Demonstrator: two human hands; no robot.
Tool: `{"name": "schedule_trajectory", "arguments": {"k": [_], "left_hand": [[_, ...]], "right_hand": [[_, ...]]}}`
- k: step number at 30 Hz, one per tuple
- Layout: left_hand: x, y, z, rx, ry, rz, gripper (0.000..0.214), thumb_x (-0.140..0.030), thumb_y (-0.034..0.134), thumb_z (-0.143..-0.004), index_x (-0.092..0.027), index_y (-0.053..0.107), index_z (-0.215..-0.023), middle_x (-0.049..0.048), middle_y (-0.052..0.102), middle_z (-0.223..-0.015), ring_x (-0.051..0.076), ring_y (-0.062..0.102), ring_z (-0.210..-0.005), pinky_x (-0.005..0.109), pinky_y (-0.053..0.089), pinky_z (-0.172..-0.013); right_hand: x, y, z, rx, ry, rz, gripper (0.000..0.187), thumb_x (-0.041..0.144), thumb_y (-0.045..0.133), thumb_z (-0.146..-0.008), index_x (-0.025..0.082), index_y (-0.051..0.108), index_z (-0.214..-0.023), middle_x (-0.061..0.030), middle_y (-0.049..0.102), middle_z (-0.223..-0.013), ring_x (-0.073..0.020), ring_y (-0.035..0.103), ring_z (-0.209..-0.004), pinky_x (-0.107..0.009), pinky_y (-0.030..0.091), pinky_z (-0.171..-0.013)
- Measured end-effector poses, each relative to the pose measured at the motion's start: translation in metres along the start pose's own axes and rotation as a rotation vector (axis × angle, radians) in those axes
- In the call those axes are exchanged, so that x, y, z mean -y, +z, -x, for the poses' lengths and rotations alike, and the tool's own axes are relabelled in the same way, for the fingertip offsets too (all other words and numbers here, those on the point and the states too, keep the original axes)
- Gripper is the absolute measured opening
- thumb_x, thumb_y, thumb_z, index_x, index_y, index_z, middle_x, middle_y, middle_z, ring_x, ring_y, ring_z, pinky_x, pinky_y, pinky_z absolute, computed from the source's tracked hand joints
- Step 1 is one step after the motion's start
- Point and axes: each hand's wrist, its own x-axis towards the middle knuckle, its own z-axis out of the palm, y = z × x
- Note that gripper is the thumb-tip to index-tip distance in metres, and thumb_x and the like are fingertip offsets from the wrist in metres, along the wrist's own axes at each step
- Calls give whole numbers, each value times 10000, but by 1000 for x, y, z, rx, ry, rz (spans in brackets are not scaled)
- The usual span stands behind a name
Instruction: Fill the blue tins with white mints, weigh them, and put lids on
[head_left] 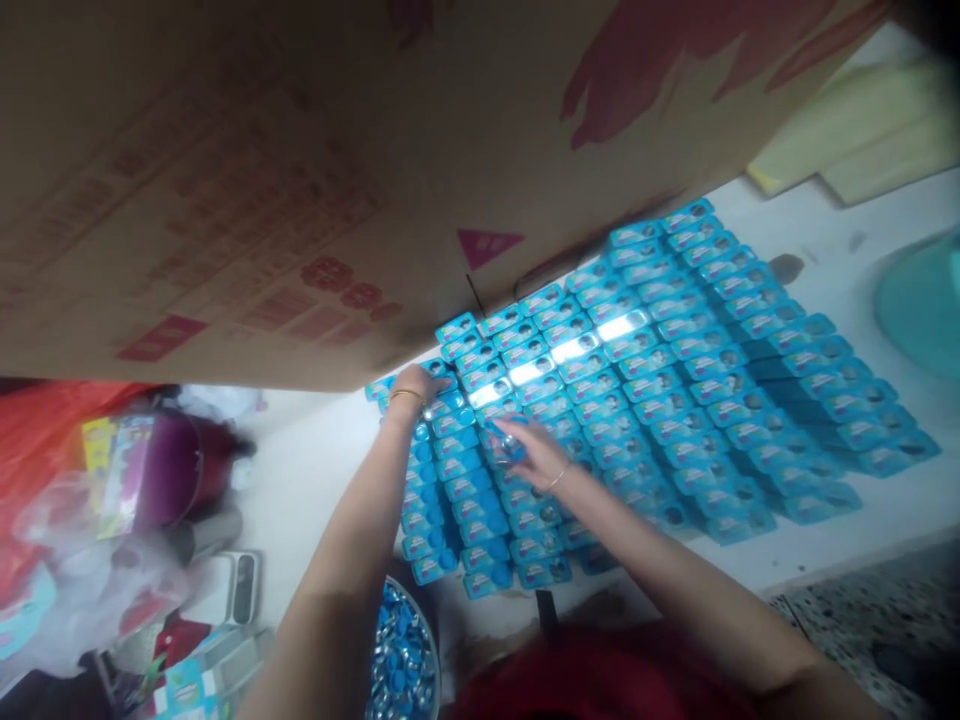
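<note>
Rows of blue printed packs [652, 385] overlap across the white table. My left hand [416, 384] rests over packs at the far left, with at least one finger stretched out to the right and the others partly hidden. Nothing shows in its grasp. Over the middle-left rows, my right hand [531, 452] is closed around a small clear round piece with blue in it [511, 447]; blur hides its exact kind. Packs in the left columns carry round blue pieces at one end. Below them, a round tub [435, 650] holds many small blue and clear pieces.
A large cardboard box [300, 200] with red print looms over the back of the table [300, 440]. Left are a purple container [176, 468], plastic bags [90, 560] and a white device [225, 588]. A turquoise round object [922, 305] stands at right, near pale yellow sheets [870, 130].
</note>
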Motion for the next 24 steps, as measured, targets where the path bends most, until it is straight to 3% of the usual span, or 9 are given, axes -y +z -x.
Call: {"name": "schedule_trajectory", "arguments": {"k": [3,6,7,9,11,13,17,20,24], "left_hand": [[-6,-4,17,-57,-13,-67,360,-502,660,-674,-143,637,-666,155,675,-839,299,628,-865,317,433,-701],[-15,1,52,-156,159,190,330,-495,591,-750,-168,635,-773,76,657,-774,212,615,-769,272,434,-658],[-18,5,67,-140,255,358,341,-507,580,-759,-177,632,-828,46,644,-748,179,601,-715,256,433,-637],[-23,14,95,5,422,676,379,-526,624,-720,-184,624,-884,12,622,-734,140,571,-650,238,436,-608],[-26,24,116,130,467,896,367,-504,684,-668,-175,611,-814,-3,596,-691,122,551,-611,231,440,-586],[-25,29,123,144,425,1013,326,-459,704,-653,-169,591,-750,-12,575,-643,114,540,-578,226,438,-558],[-9,22,91,-105,247,1016,225,-374,636,-699,-178,575,-791,-23,573,-608,112,553,-547,213,433,-534],[4,8,44,-295,30,773,153,-296,591,-715,-177,559,-805,-22,590,-638,115,583,-579,214,450,-583],[9,-7,-4,-218,-82,387,119,-262,646,-664,-157,592,-676,11,603,-574,154,596,-597,246,437,-617]], "right_hand": [[3,0,-5,-37,-28,22,345,392,744,-614,216,559,-847,47,592,-590,-85,522,-435,-144,230,-286],[5,-2,-10,-70,-66,26,363,383,765,-591,223,550,-836,59,579,-571,-85,515,-428,-143,221,-280],[5,-2,-12,-70,-76,29,369,386,770,-584,223,549,-830,59,575,-565,-87,515,-428,-142,210,-277],[5,-1,-15,-53,-86,41,367,409,768,-586,220,557,-819,56,567,-548,-90,511,-421,-146,192,-273],[4,1,-19,-29,-80,49,359,440,754,-606,213,577,-819,52,562,-536,-89,501,-407,-154,195,-276],[2,3,-22,-2,-61,37,356,469,739,-629,204,596,-819,47,563,-537,-84,492,-401,-161,217,-287],[2,4,-29,66,-37,-67,338,476,727,-652,191,603,-782,34,584,-573,-71,488,-423,-167,285,-331],[8,2,-32,101,-22,-123,308,434,737,-646,191,593,-771,34,592,-593,-70,492,-438,-169,315,-354],[17,-2,-33,149,15,-121,283,399,729,-655,201,580,-793,38,597,-612,-79,496,-441,-171,290,-342]]}}
